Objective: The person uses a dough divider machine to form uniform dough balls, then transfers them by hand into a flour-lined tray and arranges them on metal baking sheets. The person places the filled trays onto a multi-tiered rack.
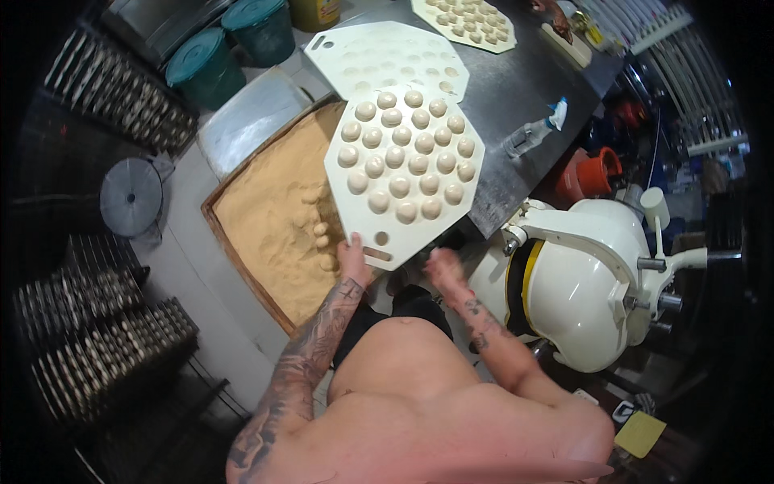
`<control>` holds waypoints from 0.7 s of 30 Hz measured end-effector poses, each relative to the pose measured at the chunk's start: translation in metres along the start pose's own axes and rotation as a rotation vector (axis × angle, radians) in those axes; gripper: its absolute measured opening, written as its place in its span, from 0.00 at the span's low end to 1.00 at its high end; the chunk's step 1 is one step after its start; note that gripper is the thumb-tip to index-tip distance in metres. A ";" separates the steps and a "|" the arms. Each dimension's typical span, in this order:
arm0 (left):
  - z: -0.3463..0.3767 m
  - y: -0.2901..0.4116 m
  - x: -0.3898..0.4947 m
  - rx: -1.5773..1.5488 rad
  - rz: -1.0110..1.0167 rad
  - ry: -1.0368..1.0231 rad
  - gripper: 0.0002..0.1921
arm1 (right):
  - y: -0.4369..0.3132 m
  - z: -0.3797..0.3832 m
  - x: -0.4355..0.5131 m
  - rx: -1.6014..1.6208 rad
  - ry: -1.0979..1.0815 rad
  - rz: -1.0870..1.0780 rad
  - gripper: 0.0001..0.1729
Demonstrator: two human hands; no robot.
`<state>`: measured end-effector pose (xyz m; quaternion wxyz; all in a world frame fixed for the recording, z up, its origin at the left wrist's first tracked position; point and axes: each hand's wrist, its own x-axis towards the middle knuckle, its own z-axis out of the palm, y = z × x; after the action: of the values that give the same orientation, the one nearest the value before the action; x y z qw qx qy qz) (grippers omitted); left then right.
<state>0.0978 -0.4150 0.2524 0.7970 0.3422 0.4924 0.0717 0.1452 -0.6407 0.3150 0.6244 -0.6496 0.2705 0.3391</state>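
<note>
A white many-sided board [404,233] bears several rows of round dough balls [395,156]. My left hand [355,261] grips its near left corner beside the handle slot, thumb on top. My right hand [446,269] is just off the board's near right edge, blurred, with the fingers curled; whether it holds anything cannot be made out. The board's left side overhangs a wood-framed bin of pale tan flour or meal [260,212]. Several dough balls [321,230] lie in the powder near the board. Beneath the board's far end is a second white board [387,51] with round marks.
On the metal table [502,78] stand a spray bottle [535,134] and another board of dough pieces [468,21]. A white dough mixer [574,284] is close on my right. Green lidded buckets [202,66] and loaded racks [115,345] stand to the left.
</note>
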 end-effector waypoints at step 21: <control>0.020 0.146 -0.105 0.127 -0.156 -1.006 0.30 | -0.280 0.088 -0.167 0.204 -0.082 -0.960 0.12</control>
<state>0.0945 -0.3615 0.4251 0.9160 0.3442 0.0756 -0.1917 0.2486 -0.5442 0.6218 0.7809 -0.6223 -0.0526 0.0101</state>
